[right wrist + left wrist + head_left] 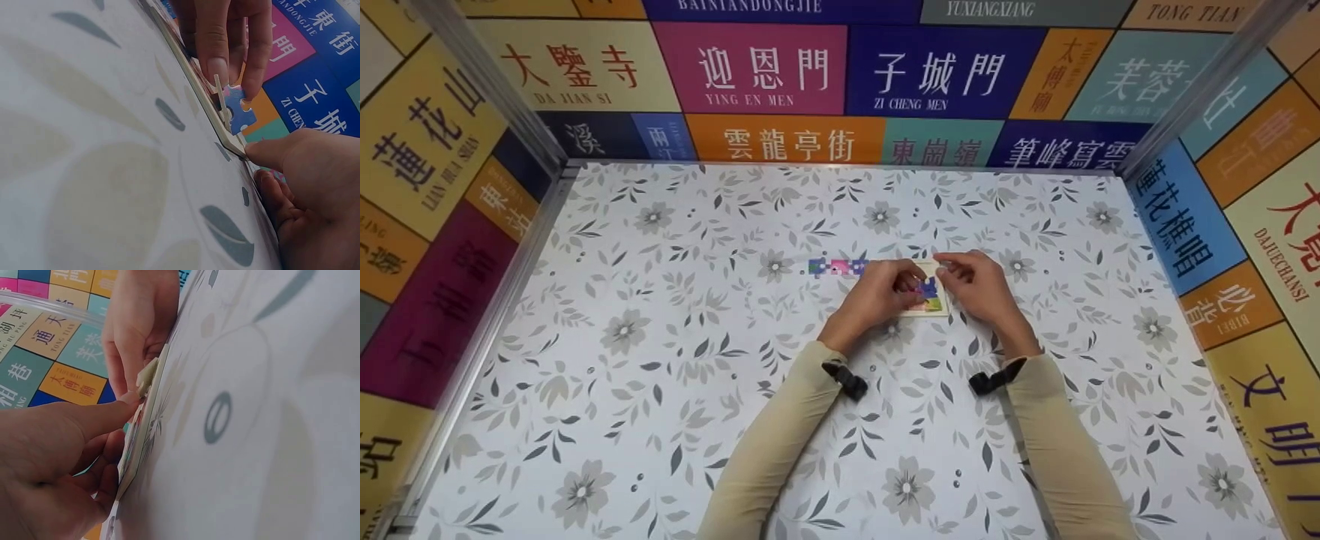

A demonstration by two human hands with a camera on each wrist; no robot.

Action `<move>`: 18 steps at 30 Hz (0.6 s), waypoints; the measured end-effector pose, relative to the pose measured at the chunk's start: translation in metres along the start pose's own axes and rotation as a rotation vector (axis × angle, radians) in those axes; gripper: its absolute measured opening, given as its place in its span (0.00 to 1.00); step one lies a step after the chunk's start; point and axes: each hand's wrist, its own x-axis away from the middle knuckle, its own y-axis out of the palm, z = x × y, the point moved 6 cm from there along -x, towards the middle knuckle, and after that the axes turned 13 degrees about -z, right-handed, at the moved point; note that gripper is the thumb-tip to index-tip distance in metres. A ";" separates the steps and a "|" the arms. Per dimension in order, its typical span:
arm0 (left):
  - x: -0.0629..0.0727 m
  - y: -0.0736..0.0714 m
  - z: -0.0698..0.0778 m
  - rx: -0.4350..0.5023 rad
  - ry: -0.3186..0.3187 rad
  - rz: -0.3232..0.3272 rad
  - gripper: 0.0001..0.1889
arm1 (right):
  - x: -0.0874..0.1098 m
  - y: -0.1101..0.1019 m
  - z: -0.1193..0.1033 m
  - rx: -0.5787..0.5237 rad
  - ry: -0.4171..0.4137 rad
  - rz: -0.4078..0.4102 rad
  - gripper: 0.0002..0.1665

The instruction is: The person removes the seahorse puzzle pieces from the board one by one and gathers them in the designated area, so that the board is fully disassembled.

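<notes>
A small jigsaw puzzle tray (946,303) with a pale border and colourful pieces inside lies flat on the table. My left hand (881,289) reaches over its left side, and its thumb and fingers pinch a blue puzzle piece (243,117). That piece stands tilted up above the tray's edge, its pale side edge showing in the left wrist view. At the tray's far right corner is my right hand (976,283), thumb and forefinger holding the border. In the right wrist view its thumb (270,151) presses on the corner, while the other fingers rest low beside it.
Loose puzzle pieces (834,267) in green, pink and purple lie in a row left of the tray, partly behind my left hand. A white floral cloth (660,405) covers the table. Panels with printed characters (765,71) enclose its back and sides.
</notes>
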 end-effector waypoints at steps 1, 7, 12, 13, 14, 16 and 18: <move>0.000 0.000 0.000 0.004 0.004 0.002 0.13 | 0.000 0.000 0.000 -0.001 0.003 0.000 0.19; 0.002 -0.001 -0.001 0.025 0.034 0.019 0.11 | 0.001 0.000 0.002 -0.009 0.017 -0.005 0.19; 0.003 -0.002 -0.002 0.035 0.045 0.031 0.09 | 0.001 0.001 0.002 -0.011 0.016 -0.012 0.19; 0.003 -0.002 -0.002 0.034 0.047 0.032 0.09 | 0.001 0.001 0.002 -0.010 0.016 -0.012 0.19; 0.003 -0.002 -0.002 0.032 0.048 0.033 0.08 | 0.001 0.001 0.002 -0.010 0.017 -0.014 0.19; 0.003 -0.002 -0.002 0.023 0.056 0.031 0.08 | 0.000 0.001 0.002 -0.009 0.018 -0.017 0.19; 0.002 -0.003 -0.002 0.013 0.062 0.026 0.09 | 0.000 0.000 0.002 -0.015 0.022 -0.021 0.19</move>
